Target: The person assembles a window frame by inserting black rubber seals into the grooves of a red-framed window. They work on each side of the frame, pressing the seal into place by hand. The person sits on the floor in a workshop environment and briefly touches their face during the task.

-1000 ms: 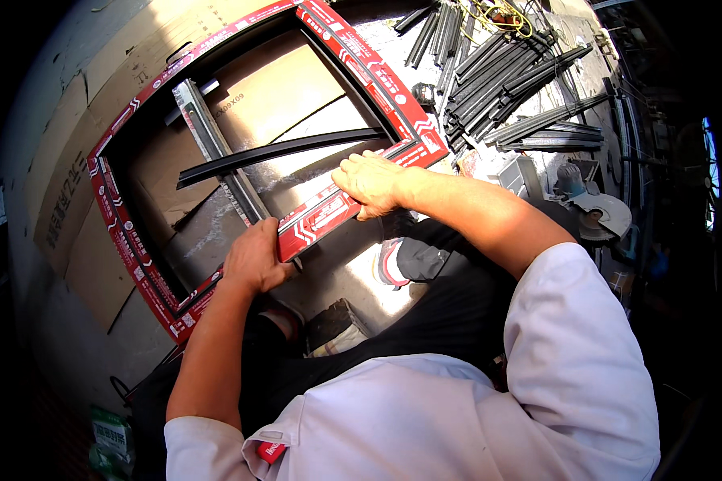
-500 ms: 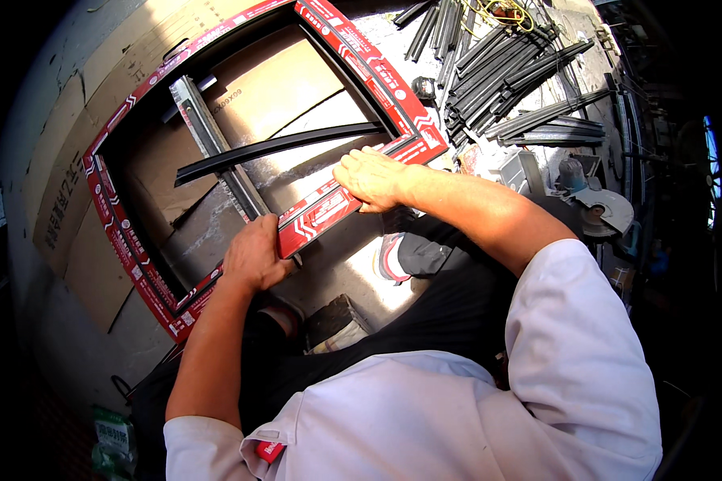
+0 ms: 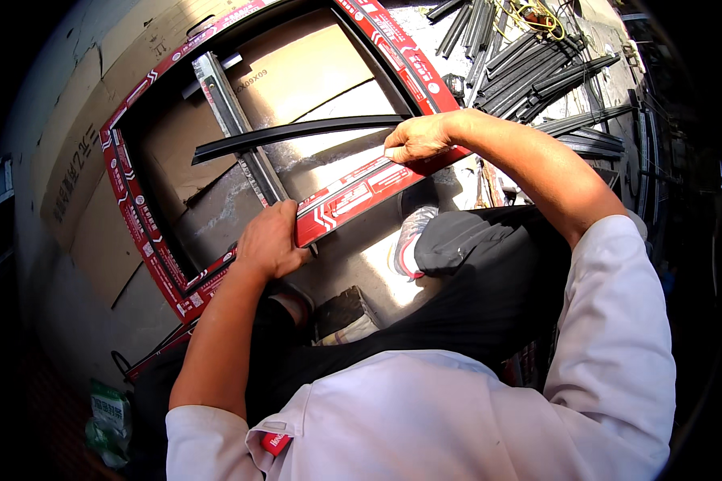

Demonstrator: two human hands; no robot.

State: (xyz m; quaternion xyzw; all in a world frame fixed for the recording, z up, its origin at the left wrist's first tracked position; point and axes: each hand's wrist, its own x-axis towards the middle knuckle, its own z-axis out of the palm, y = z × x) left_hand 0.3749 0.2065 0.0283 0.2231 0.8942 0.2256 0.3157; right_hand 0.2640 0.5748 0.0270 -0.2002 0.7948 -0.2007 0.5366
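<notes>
A large rectangular window frame [image 3: 346, 196], covered in red printed film, lies tilted before me. My left hand [image 3: 273, 240] is closed round its near bar, where a grey metal crossbar [image 3: 241, 132] meets it; the fingers are partly hidden. Farther right on this bar, by the near right corner, my right hand [image 3: 422, 138] is closed, its fingertips pinched over the bar's groove. What they pinch, if anything, cannot be made out. A long black strip [image 3: 297, 132] lies across the opening over the crossbar, its right end by my right hand.
Cardboard [image 3: 305, 68] lies beneath the frame. At the back right are a heap of dark profile offcuts [image 3: 529, 76] and a yellow cord [image 3: 537, 18]. A block [image 3: 345, 317] sits between my feet, and a green bag [image 3: 110, 417] stands at the lower left.
My right hand has slid right along the near bar toward the corner, changing from lying over the bar to a pinch. My left hand keeps its hold. The whole view has shifted a little.
</notes>
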